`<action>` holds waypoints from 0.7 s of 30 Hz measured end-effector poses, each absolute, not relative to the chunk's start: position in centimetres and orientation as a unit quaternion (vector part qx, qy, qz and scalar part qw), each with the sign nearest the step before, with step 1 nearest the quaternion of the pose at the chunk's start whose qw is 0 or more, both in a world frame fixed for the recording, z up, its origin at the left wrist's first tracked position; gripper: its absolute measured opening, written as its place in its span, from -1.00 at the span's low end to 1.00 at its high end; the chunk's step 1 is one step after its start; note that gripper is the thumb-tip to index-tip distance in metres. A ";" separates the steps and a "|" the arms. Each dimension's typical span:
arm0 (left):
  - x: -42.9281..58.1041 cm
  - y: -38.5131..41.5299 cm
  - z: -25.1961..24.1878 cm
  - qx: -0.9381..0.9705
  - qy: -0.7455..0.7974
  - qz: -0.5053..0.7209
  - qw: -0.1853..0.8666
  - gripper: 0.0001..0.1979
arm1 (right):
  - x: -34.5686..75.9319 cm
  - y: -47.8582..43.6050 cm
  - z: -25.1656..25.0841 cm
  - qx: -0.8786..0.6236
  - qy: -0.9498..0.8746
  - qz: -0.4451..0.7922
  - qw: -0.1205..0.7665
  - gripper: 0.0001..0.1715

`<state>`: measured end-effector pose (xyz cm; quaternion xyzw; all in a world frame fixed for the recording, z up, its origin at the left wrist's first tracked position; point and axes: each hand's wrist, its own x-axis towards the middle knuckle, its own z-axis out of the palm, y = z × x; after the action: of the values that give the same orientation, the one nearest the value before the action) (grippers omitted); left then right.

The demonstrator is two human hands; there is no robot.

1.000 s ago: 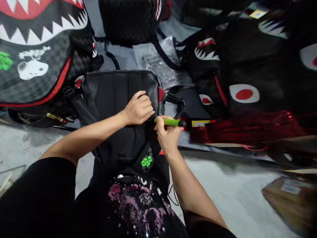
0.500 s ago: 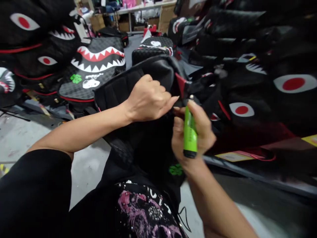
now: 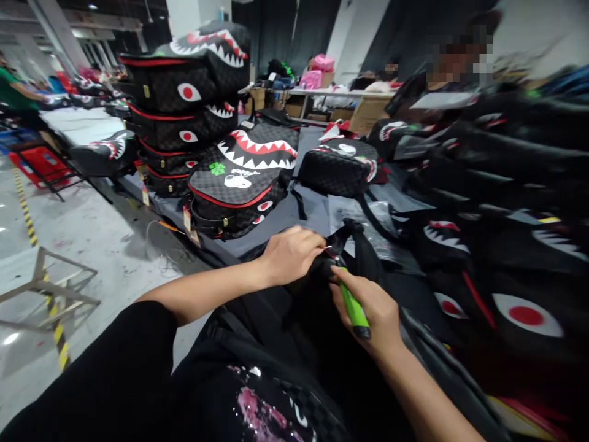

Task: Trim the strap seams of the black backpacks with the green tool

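Right hand (image 3: 377, 313) is wrapped snugly round a green tool (image 3: 353, 307), which slants up and left over a black bag (image 3: 294, 310) right in front of the person's body, dark butt end nearest the wrist. Left hand (image 3: 291, 256) sits just beside the tool's front end, fingertips pressed together at a tiny glint (image 3: 328, 247). Honestly can't tell what they're pinching, if anything.

So what just changed: the left hand went from a loose fist over the bag to that tight fingertip hold, close by a black strap (image 3: 367, 252). I'd read that as the work being down to one small spot, with both hands on it.

Compared with half a second ago, the tool leans more instead of pointing nearly straight away, and the bag's padded panel and red tab no longer show. View's tipped up too: past the strap there's the clear plastic wrapper (image 3: 380, 242), then a shark-mouth backpack (image 3: 251, 181) off to the left, and behind it a whole stack of bags (image 3: 163, 132).
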<state>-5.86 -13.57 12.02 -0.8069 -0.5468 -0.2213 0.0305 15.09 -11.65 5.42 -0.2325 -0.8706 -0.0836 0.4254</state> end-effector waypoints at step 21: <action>-4.5 -8.2 9.1 -0.873 -0.476 -0.005 0.107 0.39 | 15.2 -15.1 4.3 -0.461 -0.767 0.166 0.414 -0.68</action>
<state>-4.53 -8.21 9.09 -0.8730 -0.4759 -0.0046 0.1067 15.24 -15.11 4.31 -0.4609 -0.7669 0.1662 0.4144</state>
